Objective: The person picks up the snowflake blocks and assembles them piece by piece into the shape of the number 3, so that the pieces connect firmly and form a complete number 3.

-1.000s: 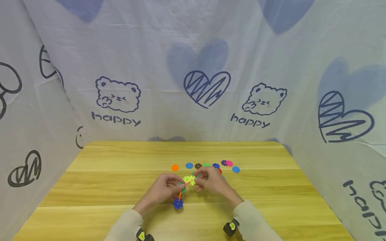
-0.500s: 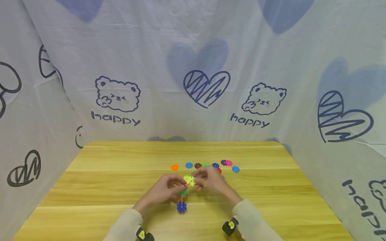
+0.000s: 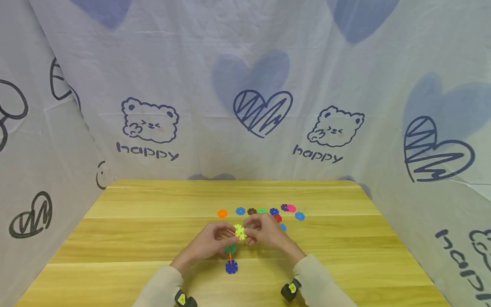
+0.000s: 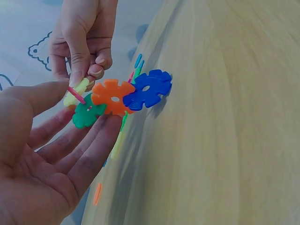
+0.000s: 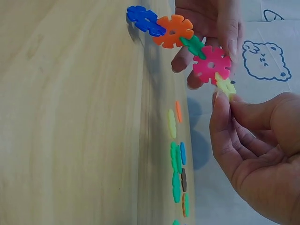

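Note:
A chain of notched plastic snowflake discs hangs between both hands. It links a blue disc (image 5: 144,19), an orange disc (image 5: 172,32), a green disc (image 4: 89,111), a pink disc (image 5: 212,65) and a yellow disc (image 3: 240,232). My left hand (image 3: 207,241) pinches the pink disc near the thumb tip; its other fingers lie behind the green and orange discs. With thumb and index finger my right hand (image 3: 267,232) pinches the yellow disc, which meets the edge of the pink one. Toward me, the chain's blue end sticks out unsupported. Fingers partly hide the pink disc in the head view.
Loose discs lie behind the hands on the wooden table (image 3: 153,200): an orange one (image 3: 222,213), a brown one (image 3: 252,211), a red one (image 3: 277,218), a pink one (image 3: 291,208) and several others. A printed cloth (image 3: 207,140) stands around the table.
The chain's blue end has swung slightly toward me and to the right. The yellow disc has shifted a little left and turned. Both hands keep their hold, nearly in place.

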Motion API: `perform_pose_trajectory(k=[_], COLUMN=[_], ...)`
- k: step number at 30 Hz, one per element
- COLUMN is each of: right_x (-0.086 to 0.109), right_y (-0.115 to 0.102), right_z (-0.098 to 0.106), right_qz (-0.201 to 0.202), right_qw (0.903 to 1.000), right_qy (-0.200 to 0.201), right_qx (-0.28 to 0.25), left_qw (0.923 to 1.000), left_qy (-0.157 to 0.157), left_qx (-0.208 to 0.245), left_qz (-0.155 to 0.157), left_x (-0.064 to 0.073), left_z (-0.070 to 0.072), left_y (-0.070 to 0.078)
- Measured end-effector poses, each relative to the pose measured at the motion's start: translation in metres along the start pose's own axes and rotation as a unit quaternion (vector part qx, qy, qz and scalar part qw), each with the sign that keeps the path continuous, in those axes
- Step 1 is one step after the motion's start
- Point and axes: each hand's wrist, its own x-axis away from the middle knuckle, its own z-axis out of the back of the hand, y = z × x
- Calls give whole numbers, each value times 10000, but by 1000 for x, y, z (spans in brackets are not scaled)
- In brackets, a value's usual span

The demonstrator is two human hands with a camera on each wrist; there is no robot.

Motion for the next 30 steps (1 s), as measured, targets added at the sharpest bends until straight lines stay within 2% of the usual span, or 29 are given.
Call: perform_pose_trajectory(k=[10, 16, 23, 30], right_x=[1, 2, 4, 6], right_y=[3, 7, 9, 12], right_z=[0, 4, 20, 42], right_qz=[69, 68, -90, -300], right_qw=[10000, 9999, 9971, 9861], right_qy=[-18, 17, 581, 951], right_qx=[-25, 82, 492, 1333], left_qw=[9999, 9991, 9993, 9991], left_qy=[28, 99, 141, 160], left_qx=[-130, -351, -283, -360], left_qz=[-52, -216, -175, -179], left_x=[0, 1, 3, 5], left_z=[0, 0, 3, 6], left_y=[1, 1, -1, -3])
